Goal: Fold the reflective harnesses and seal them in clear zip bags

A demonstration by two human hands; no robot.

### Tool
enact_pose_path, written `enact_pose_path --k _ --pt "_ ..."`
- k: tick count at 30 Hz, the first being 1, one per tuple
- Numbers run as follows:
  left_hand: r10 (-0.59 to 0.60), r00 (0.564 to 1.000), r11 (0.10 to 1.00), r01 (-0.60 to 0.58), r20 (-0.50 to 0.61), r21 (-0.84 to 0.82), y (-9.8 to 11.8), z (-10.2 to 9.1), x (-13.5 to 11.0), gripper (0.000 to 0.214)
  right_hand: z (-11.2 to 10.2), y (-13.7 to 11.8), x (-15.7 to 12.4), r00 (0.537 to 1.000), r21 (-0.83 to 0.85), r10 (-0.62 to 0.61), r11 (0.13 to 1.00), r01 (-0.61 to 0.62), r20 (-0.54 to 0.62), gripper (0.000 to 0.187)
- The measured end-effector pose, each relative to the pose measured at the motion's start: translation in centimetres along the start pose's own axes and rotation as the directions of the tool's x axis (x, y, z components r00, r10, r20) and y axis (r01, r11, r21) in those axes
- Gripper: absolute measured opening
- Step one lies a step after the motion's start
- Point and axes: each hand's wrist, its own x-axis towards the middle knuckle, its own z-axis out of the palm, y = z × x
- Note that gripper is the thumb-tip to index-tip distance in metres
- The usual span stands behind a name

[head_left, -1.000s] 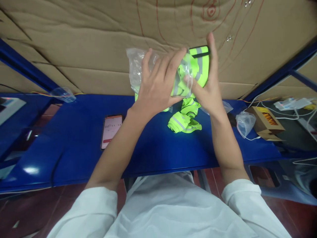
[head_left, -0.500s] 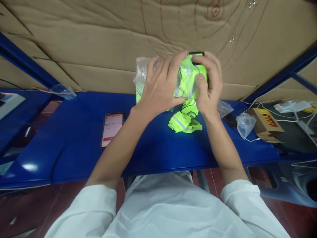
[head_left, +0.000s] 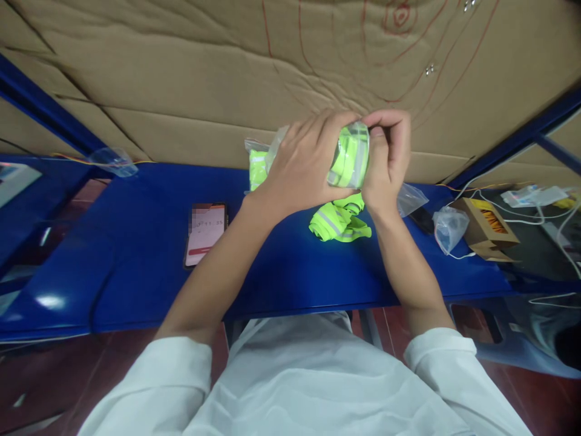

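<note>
Between my hands is a clear plastic bag (head_left: 364, 154) with a folded neon-yellow reflective strap (head_left: 347, 156) inside it. My left hand (head_left: 306, 157) wraps round the bag from the left, its fingers over the far side. My right hand (head_left: 385, 160) pinches the bag's right edge with thumb and bent fingers. Below them, on the blue table, lies a loose rolled yellow reflective strap (head_left: 336, 221) with grey stripes. Behind my left hand, another bagged yellow bundle (head_left: 258, 168) is partly hidden.
A phone (head_left: 206, 236) lies left of my forearm on the blue table (head_left: 149, 242). A clear plastic cup (head_left: 115, 162) lies at the back left. To the right are a crumpled plastic bag (head_left: 449, 229), a dark object (head_left: 422, 219) and an open cardboard box (head_left: 488, 227). A cardboard wall (head_left: 190, 79) stands behind.
The strap's black-edged end, which stuck out at the top between my hands, no longer shows; the plastic now covers the strap there. My right fingers have moved to the bag's edge.
</note>
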Motion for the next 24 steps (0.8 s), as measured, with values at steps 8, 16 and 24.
enact_pose_path --k 8,16,24 --pt "-0.249 0.968 0.914 0.239 0.013 -0.326 -0.7 -2.2 0.4 0.075 -2.4 0.9 1.6 0.95 0.187 -0.03 0.982 -0.03 0.312 0.05" --pt "-0.256 0.965 0.733 0.235 0.061 -0.639 -0.5 -4.0 1.1 0.068 -5.8 -2.8 3.0 0.801 0.079 -0.163 0.986 0.144 0.576 0.053" --pt "-0.115 0.988 0.806 0.154 0.103 -0.572 0.2 -3.8 0.7 0.051 -6.0 -4.9 3.0 0.763 -0.058 -0.122 0.977 0.205 0.635 0.043"
